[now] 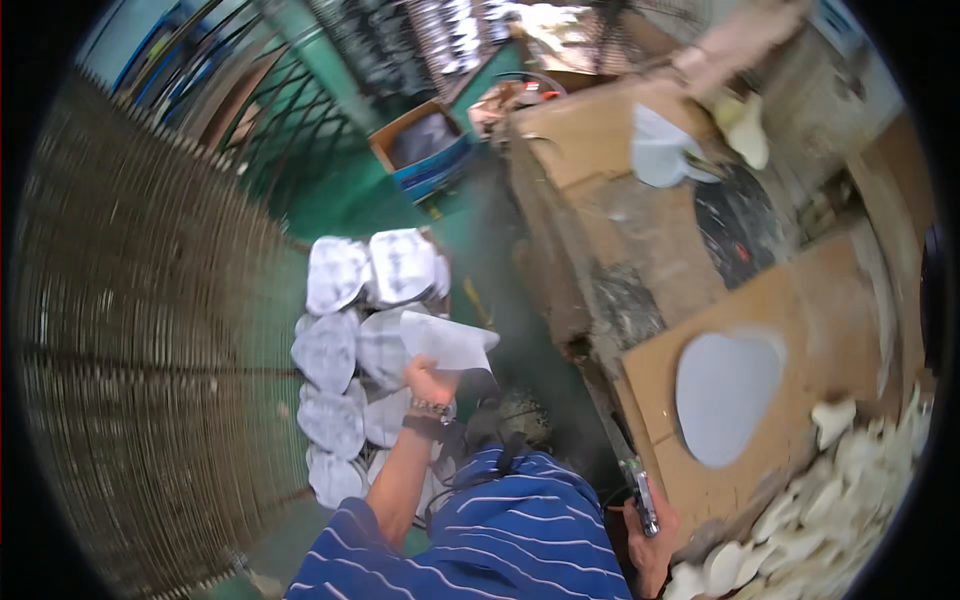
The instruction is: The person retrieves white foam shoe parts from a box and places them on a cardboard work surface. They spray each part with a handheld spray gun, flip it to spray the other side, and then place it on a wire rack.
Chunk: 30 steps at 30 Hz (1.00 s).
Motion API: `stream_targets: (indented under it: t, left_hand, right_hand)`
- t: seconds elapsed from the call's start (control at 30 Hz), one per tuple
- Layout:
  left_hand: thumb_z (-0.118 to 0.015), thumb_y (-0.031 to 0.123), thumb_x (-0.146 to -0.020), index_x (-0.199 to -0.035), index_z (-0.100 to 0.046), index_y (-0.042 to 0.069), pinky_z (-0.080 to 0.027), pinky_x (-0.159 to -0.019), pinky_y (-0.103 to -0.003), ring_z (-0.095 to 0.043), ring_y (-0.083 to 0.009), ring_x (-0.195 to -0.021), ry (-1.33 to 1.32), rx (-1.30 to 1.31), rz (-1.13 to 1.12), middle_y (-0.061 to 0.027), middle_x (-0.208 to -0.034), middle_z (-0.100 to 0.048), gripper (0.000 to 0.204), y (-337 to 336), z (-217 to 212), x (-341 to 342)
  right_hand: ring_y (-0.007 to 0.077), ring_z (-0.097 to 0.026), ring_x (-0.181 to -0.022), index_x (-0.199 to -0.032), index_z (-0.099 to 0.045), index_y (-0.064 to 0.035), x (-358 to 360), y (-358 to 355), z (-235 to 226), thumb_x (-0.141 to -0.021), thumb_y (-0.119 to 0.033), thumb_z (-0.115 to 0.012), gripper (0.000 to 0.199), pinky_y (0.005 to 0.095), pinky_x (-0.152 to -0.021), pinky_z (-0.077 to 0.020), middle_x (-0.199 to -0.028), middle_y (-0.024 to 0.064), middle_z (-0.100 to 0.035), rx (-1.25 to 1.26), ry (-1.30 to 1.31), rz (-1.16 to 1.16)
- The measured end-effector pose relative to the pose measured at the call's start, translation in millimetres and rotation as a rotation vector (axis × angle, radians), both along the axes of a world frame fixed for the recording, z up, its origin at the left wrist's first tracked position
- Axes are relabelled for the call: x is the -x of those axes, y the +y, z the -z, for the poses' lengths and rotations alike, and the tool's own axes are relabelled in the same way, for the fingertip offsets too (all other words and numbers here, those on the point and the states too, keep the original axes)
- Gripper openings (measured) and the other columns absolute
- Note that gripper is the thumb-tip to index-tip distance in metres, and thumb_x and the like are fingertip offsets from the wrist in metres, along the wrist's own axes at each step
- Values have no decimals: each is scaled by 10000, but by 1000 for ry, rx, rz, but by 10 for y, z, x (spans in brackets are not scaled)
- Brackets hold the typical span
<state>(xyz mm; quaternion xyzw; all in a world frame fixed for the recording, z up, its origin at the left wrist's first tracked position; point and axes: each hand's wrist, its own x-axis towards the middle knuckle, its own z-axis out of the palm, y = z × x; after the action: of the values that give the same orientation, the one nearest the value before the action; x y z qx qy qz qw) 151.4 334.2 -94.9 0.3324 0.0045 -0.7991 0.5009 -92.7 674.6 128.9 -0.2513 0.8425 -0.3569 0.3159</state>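
My left hand (430, 381) is closed on the edge of a white sheet (448, 342), which it holds out over stacks of rounded white pieces (333, 345) standing in rows to the left. Part of the sheet hides the stack beneath it. Low on the right, my right hand (652, 532) is wrapped round a silver spray gun (643, 500), beside the worktable's near edge. Right of that hand, a smooth rounded white panel (728, 400) lies flat on a cardboard sheet (660, 385).
Cream-coloured moulded pieces (820, 510) are heaped at lower right. Another person's arm (745, 45) reaches over the table's far end, near a white piece (660, 145). A blue box (430, 150) stands on the green floor. A ribbed wire rack (150, 350) lines the left.
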Motion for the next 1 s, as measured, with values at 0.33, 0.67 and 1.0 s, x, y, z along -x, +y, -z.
stream_targets:
  t: [0.33,0.67,1.0]
  left_hand:
    - [-522,79,-623,-996,-611,3,-525,-925,-588,-664,-374,-991,9,-70,-568,-150,-1036,-684,391,-818,848,-1250]
    - [-537,78,-670,-1241,-564,-14,-488,-997,-603,-618,-395,-1109,-8,13,-963,-179,-1187,-649,579,-1002,1704,-1610]
    - [-634,34,-882,-985,-555,10,-586,-881,-530,-643,-231,-748,-500,-818,-730,-109,-825,-601,132,-655,4530,-1473]
  right_hand:
    - [86,-520,-678,-1287,-636,-15,-158,-1193,-38,-852,-68,-667,440,259,-627,-449,-750,4,-580,-262,-33,-271]
    - [88,-514,-671,-1223,-652,-40,-423,-2115,428,-853,-88,-654,373,265,-619,-437,-748,-1,-580,-564,-107,-369]
    - [83,-498,-688,-1051,-669,-15,-406,-2413,1295,-844,-104,-685,226,255,-637,-425,-757,-8,-584,-760,-76,-362]
